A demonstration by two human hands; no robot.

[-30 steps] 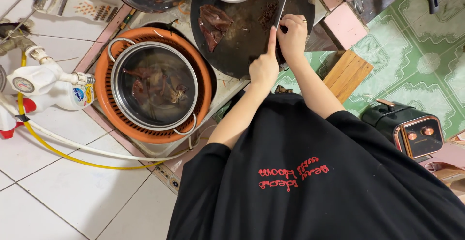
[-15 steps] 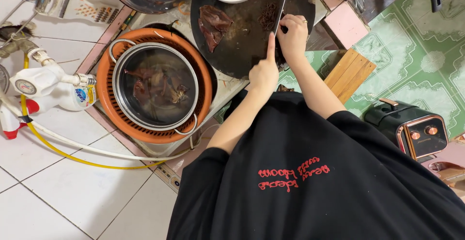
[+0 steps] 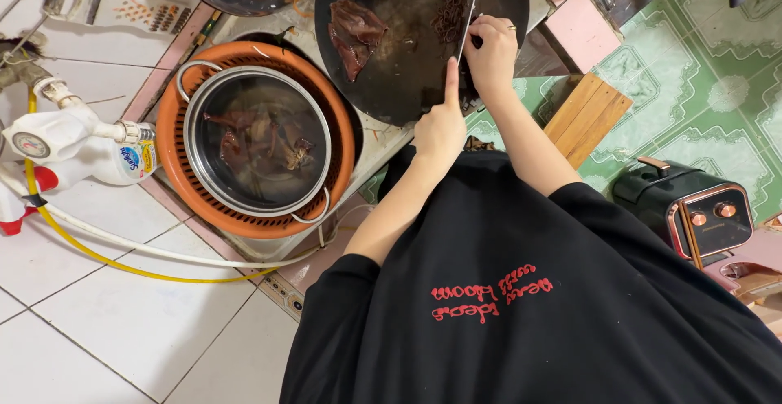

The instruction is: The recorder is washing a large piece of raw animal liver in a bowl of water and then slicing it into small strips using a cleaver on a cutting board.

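I see my left hand (image 3: pixel 440 127) gripping the knife (image 3: pixel 468 17) and my right hand (image 3: pixel 493 54) pressing dark meat at the round board's (image 3: pixel 399 86) right edge. A few strips (image 3: pixel 446 17) are cut; one whole piece (image 3: pixel 354 33) waits near the left edge.

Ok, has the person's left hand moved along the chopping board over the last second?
No. The left hand stays at the dark chopping board's near edge, index finger along the knife, beside the right hand.
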